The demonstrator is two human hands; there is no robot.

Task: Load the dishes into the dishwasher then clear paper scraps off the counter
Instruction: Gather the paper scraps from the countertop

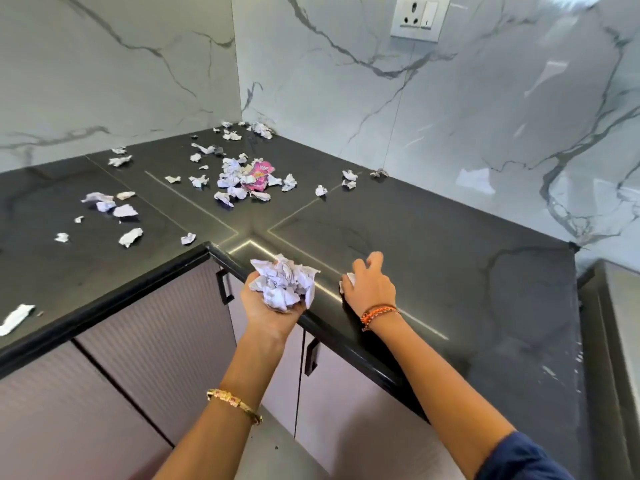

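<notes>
Left hand (273, 306) cups a wad of paper scraps (285, 285); right hand (369, 284) pinches one scrap (348, 280) on the near surface (433, 244). Many scraps (242, 178) remain far left (dishwasher unseen).

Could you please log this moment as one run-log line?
left hand: holds paper wad | right hand: on paper scrap | counter: scraps remain

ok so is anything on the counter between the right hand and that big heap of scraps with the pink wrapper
Nothing visible. From the right hand, already on a scrap, bare black counter runs to the heap around the pink wrapper.
</notes>
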